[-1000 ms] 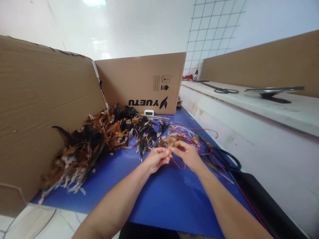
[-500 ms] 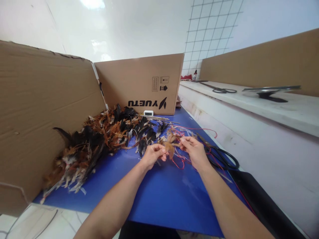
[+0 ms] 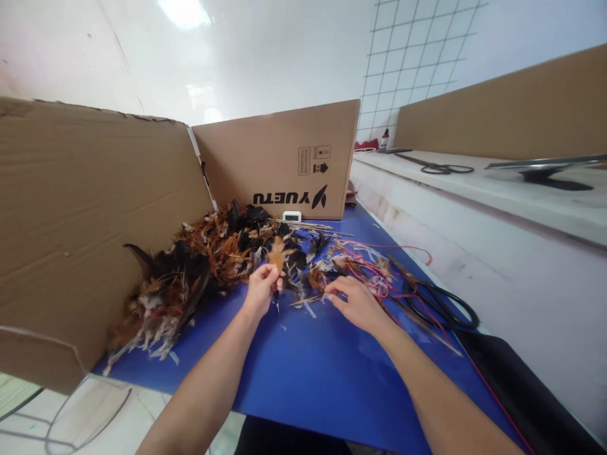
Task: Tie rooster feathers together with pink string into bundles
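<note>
My left hand [image 3: 263, 287] pinches a small orange-brown feather [image 3: 276, 254], which points up above the fingertips. To its right, my right hand [image 3: 353, 302] is low over the blue table [image 3: 294, 373], its fingers bent at loose feathers and thin stems [image 3: 308, 299]; whether it grips any of them is too small to tell. A large heap of brown and black feathers [image 3: 222, 249] lies beyond and left of my left hand. Red string [image 3: 379, 284] is tangled with pale strips just past my right hand.
Cardboard panels stand at the left [image 3: 104, 202] and back [image 3: 279, 151]. Near the back panel are a small white display device [image 3: 291, 216] and thin sticks. Large black-handled scissors [image 3: 441, 306] lie right of my right hand. More scissors [image 3: 446, 169] rest on the white ledge [image 3: 427, 183].
My left hand has moved left and slightly up with the feather, away from my right hand. My right hand has lowered and shifted left. The view has shifted slightly.
</note>
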A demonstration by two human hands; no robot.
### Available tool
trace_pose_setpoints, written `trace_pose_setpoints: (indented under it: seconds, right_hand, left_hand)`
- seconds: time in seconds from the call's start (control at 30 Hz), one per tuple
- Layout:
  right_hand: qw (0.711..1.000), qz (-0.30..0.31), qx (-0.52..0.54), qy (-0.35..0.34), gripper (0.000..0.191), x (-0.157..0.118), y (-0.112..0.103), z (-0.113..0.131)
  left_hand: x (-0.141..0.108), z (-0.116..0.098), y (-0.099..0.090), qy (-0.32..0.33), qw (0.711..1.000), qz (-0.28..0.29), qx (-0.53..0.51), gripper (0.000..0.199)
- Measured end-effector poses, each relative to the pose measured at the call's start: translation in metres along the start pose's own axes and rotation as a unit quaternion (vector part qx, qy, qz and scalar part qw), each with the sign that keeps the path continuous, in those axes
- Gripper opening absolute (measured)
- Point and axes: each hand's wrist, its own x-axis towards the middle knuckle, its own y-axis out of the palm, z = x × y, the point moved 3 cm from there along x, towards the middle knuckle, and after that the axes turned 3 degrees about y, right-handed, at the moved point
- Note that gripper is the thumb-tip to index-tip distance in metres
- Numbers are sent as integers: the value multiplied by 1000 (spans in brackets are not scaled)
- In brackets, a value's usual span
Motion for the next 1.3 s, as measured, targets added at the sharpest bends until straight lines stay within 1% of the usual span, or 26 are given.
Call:
trace_pose_setpoints:
  seconds: [0.07,0.2,0.33,0.47,0.53,0.6,0.67,0.73,0.8,0.9,0.97,1.03,1.17,1.3]
  right_hand:
    - [1000,21,-16,-17,12,-2,8,5]
    - [996,49,-56,-50,15,-2,25,16]
    - [988,54,-122,-73,16,3,40,25]
    - [979,59,-183,-68,17,8,47,29]
    - [976,62,-197,-64,20,8,48,30]
    - [979,59,-188,-57,21,7,46,29]
    - [987,47,-149,-39,20,8,43,24]
    - [994,28,-102,-6,17,9,37,16]
    - [996,4,-80,27,16,10,31,7]
    - [992,-31,-113,42,14,9,22,2]
    - [989,-34,-138,31,11,7,19,6]
    - [991,-2,-135,22,8,3,20,14]
    - [989,82,-118,10,14,-3,32,29]
    - [981,112,-157,-7,13,-4,41,35]
  left_hand:
    - [0,3,-2,-6,1000,-15,-23,29]
    - [-1,7,1,-35,998,-23,-39,29]
    - [-3,9,3,-46,998,-17,-38,30]
    - [-6,7,6,-56,998,-19,-37,32]
    - [-7,5,7,-61,997,-18,-36,33]
    - [-7,4,9,-64,997,-15,-36,33]
    - [-8,2,10,-64,997,-12,-36,33]
    - [-8,2,10,-63,997,-12,-36,33]
    - [-8,2,10,-62,997,-14,-36,33]
    - [-7,2,10,-59,998,-15,-33,32]
    - [-7,2,9,-58,998,-18,-29,32]
    - [-7,2,8,-57,998,-23,-28,32]
    - [-7,0,8,-55,997,-36,-27,35]
    - [-7,-2,9,-55,998,-35,-25,34]
